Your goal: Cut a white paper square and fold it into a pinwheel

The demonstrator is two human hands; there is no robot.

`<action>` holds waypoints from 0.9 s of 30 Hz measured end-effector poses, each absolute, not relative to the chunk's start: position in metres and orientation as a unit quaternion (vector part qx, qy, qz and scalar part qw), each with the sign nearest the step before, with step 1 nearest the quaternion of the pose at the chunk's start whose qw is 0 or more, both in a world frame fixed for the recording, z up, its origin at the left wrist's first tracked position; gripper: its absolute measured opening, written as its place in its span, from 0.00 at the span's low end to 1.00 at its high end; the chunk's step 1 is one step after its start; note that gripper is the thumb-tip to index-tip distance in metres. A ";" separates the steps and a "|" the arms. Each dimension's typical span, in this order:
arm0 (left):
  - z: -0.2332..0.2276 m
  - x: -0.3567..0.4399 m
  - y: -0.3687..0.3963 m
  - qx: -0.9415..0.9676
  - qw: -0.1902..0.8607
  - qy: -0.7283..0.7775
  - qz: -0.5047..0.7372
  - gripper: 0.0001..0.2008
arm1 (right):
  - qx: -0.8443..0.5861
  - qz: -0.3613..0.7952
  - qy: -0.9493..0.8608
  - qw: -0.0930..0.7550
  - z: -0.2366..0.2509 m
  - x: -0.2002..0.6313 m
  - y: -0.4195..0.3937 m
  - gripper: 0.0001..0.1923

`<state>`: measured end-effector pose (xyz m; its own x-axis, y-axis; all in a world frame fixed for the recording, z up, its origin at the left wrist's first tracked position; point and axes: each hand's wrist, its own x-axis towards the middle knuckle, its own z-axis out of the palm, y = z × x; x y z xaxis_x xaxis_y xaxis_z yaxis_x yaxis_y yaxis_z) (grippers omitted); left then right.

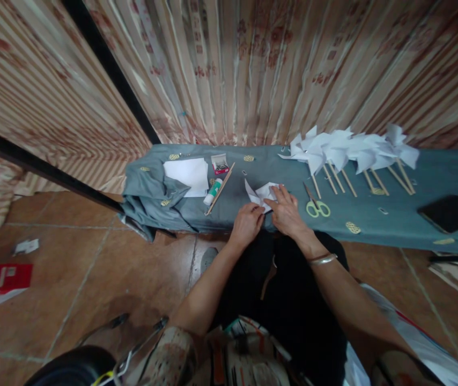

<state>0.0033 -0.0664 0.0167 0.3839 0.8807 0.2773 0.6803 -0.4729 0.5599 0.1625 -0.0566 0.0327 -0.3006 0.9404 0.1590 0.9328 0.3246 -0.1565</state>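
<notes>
Near the front edge of the cloth-covered bench, a white paper pinwheel (pixel 258 195) lies partly folded, with raised points. My left hand (pixel 248 222) pinches its near edge, fingers closed. My right hand (pixel 286 210) presses on the paper's right side, its fingers stretched out over it. Just right of that hand lie scissors (pixel 317 208) with green handles. To the left are wooden sticks (pixel 221 188), a glue stick (pixel 213 192) and a small open box of pins (pixel 220 164). Part of the paper is hidden under my fingers.
A stack of white paper (pixel 187 176) lies on the left of the bench (pixel 237 155). Several finished pinwheels (pixel 341 150) on sticks rest at the back right. A dark phone-like slab (pixel 451 213) lies far right. A curtain (pixel 253 69) hangs behind; a black pole (pixel 108 69) stands left.
</notes>
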 end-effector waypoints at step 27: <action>0.049 -0.011 -0.037 0.177 0.781 0.433 0.413 0.17 | -0.597 0.080 -0.768 0.219 0.030 0.160 -0.049 0.25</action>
